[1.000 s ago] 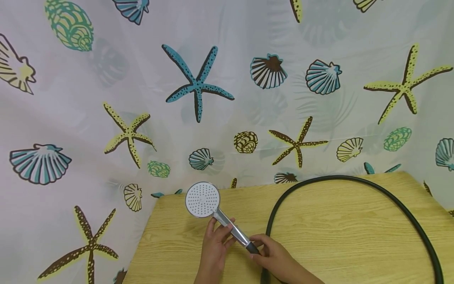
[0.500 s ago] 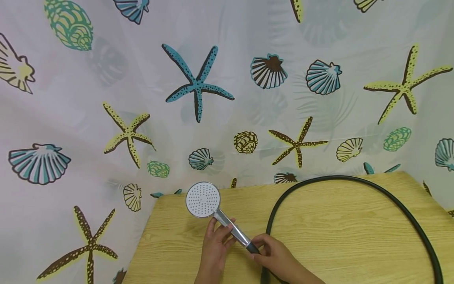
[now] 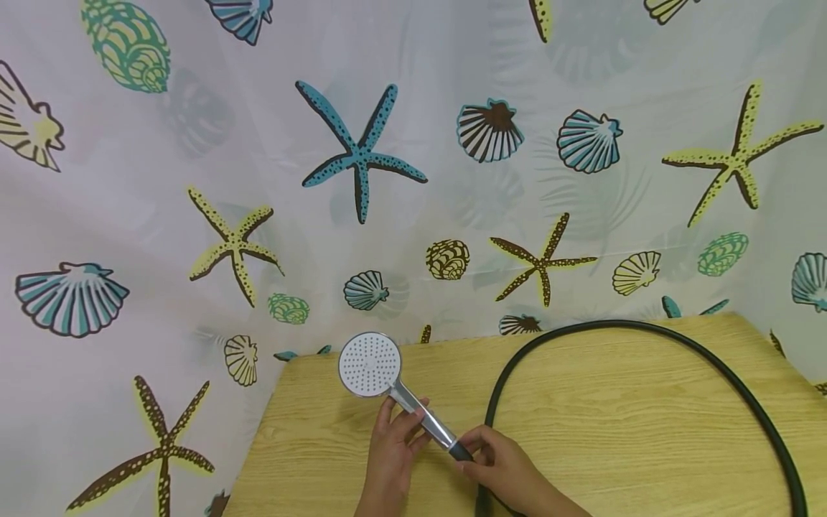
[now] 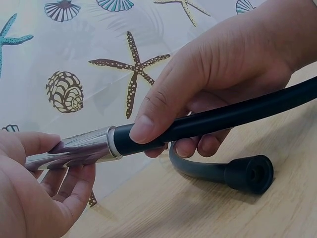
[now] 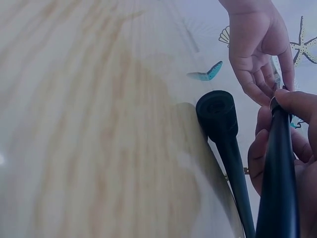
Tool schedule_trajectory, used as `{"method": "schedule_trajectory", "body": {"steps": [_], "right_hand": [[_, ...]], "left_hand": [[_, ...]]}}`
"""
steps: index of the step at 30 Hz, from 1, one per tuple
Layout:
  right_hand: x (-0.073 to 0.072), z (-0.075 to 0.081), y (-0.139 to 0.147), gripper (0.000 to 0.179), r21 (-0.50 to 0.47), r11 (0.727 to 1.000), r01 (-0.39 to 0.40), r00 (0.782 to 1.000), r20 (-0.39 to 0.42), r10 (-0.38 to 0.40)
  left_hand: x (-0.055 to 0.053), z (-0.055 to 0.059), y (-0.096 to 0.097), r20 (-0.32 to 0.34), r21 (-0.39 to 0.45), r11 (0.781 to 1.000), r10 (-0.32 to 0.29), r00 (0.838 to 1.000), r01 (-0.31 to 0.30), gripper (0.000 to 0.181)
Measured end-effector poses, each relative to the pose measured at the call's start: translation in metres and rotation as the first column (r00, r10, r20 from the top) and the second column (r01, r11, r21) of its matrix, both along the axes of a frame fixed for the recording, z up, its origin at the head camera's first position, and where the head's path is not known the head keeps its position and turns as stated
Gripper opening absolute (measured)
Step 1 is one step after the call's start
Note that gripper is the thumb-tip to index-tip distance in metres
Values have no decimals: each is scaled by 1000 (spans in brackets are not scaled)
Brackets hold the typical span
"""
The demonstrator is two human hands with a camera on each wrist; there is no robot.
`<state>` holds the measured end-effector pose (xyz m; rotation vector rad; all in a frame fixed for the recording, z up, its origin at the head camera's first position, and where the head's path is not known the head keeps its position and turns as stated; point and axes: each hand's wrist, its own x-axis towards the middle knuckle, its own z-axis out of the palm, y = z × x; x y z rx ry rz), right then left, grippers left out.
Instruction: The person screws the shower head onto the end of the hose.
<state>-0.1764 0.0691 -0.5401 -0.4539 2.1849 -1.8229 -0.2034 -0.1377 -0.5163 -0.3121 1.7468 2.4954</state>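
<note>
A chrome shower head (image 3: pixel 370 365) with a white nozzle face is tilted above the table, its face toward the head camera. My left hand (image 3: pixel 390 446) holds its chrome handle (image 4: pixel 84 148) between thumb and fingers. At the handle's lower end, my right hand (image 3: pixel 500 463) pinches the black shower hose (image 4: pixel 237 116) close to the chrome rim. The hose end meets the handle there; how deep it sits inside is hidden. The hose's other end, a flared black connector (image 4: pixel 250 173), lies on the table below the right hand, also showing in the right wrist view.
The black hose loops widely over the right side of the wooden table (image 3: pixel 614 416). A white curtain (image 3: pixel 439 194) printed with shells and starfish hangs behind the table and along its sides.
</note>
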Motion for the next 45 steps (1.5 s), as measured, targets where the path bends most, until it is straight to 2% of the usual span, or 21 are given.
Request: {"method": "schedule_trajectory", "body": {"steps": [17,33,45], "right_hand": [[0,1,0,31,4,1000,9,1000,7,-9],[2,3,1,30,39,999,9,999,-33,-8],[1,0,3,32,5,1000,-17,1000,-7,17]], "left_hand": [[1,2,1,12,1,1000,8,1000,-8,72],[-1,-1,2,8,13,1000,9,1000,-9,72],[0,0,2,33,14,1000,9,999,-9,74]]}}
